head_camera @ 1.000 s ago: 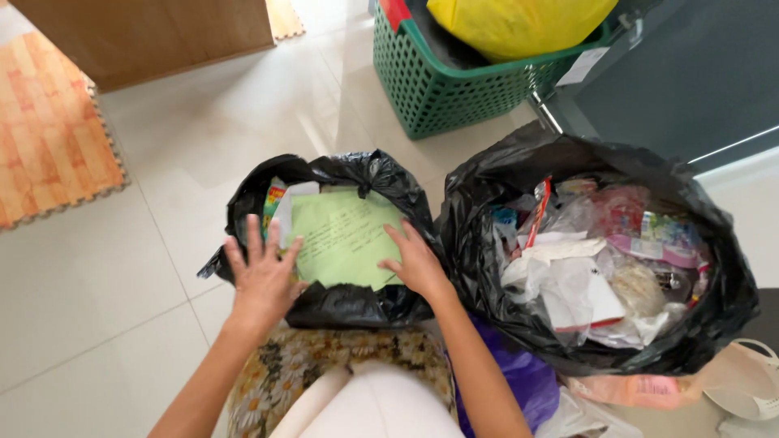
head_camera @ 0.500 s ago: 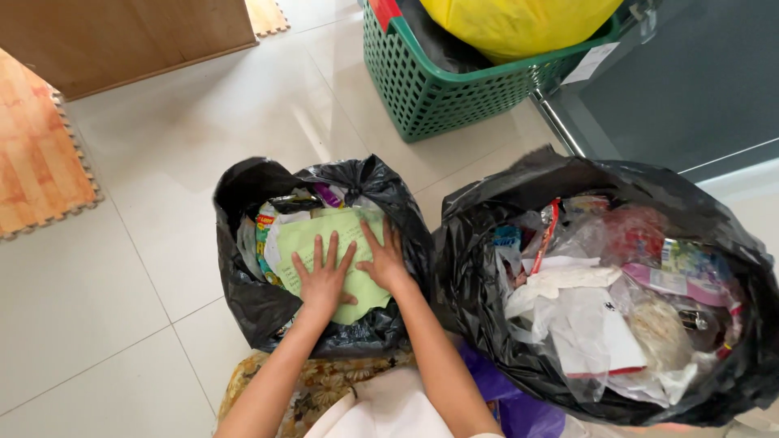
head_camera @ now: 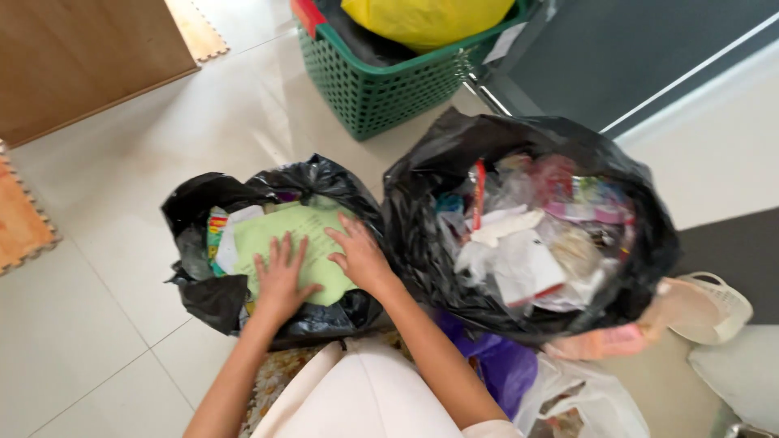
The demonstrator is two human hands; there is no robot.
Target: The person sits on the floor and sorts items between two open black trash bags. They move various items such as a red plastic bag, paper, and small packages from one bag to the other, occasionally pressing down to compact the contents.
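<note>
As both palms slid inward, left hand (head_camera: pixel 280 280) and right hand (head_camera: pixel 359 258) lay flat, fingers spread, gripping nothing. They pressed the green paper (head_camera: pixel 286 235) deeper into the smaller black bag (head_camera: pixel 213 296), compacting it.

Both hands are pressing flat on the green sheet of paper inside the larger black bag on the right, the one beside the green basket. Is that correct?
Not quite. In the head view the left hand and right hand do press flat on the green sheet of paper, but it lies in the smaller black bag on the left. The larger black bag on the right holds mixed wrappers and is untouched.
</note>
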